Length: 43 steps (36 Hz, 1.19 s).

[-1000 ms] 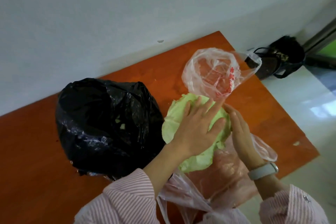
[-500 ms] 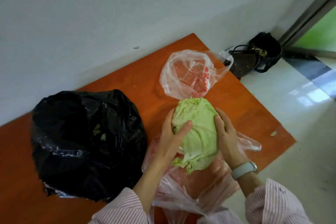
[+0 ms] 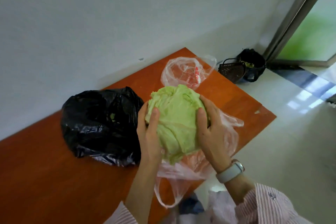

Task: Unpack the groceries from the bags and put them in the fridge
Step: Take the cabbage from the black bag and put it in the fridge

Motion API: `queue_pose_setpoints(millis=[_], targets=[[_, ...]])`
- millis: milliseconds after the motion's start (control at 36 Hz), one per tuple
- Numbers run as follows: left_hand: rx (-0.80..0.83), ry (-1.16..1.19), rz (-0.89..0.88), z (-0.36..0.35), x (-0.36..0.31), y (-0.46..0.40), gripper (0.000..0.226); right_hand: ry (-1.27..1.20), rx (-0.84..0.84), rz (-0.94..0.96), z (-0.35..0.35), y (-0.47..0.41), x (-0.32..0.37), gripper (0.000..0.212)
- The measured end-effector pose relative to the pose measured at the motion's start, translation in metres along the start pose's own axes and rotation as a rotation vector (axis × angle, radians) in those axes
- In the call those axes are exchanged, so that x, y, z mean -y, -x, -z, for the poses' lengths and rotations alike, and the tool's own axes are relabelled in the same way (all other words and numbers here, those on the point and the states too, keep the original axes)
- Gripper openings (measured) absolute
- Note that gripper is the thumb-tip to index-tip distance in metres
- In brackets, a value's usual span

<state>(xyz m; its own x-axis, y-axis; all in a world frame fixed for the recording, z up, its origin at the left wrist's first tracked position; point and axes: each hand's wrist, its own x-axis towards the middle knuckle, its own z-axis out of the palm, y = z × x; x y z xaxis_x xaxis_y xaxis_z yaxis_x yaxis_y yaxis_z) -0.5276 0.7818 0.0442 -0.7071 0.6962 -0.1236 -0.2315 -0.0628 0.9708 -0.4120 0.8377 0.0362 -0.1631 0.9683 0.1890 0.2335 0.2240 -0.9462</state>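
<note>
Cabbage (image 3: 177, 120) gripped in both my hands.
My left hand (image 3: 148, 132) clasps its nine o'clock side, my right hand (image 3: 211, 131) its three o'clock.

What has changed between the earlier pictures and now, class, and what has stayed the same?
The cabbage has come up out of the pink bag, which now lies slack under it. A second ago the left hand lay flat on top; now both hands grip its sides, the right hand opposite. The black bag and clear bag stayed on the table.
</note>
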Motion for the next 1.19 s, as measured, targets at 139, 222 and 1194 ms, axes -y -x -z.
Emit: queue_pose_setpoints(millis=[139, 222, 1194], targets=[[-0.045, -0.019, -0.014, 0.021, 0.014, 0.086, 0.043, -0.033, -0.054, -0.011, 0.032, 0.078, 0.002, 0.048], [-0.033, -0.089, 0.038, 0.015, 0.028, 0.128, 0.045, -0.045, -0.102, -0.106, 0.064, 0.118, -0.009, 0.052], [1.410, 0.007, 0.225, -0.626, 0.121, 0.674, 0.035, 0.431, -1.404, -0.196, 0.843, 0.294, -0.078, 0.047]])
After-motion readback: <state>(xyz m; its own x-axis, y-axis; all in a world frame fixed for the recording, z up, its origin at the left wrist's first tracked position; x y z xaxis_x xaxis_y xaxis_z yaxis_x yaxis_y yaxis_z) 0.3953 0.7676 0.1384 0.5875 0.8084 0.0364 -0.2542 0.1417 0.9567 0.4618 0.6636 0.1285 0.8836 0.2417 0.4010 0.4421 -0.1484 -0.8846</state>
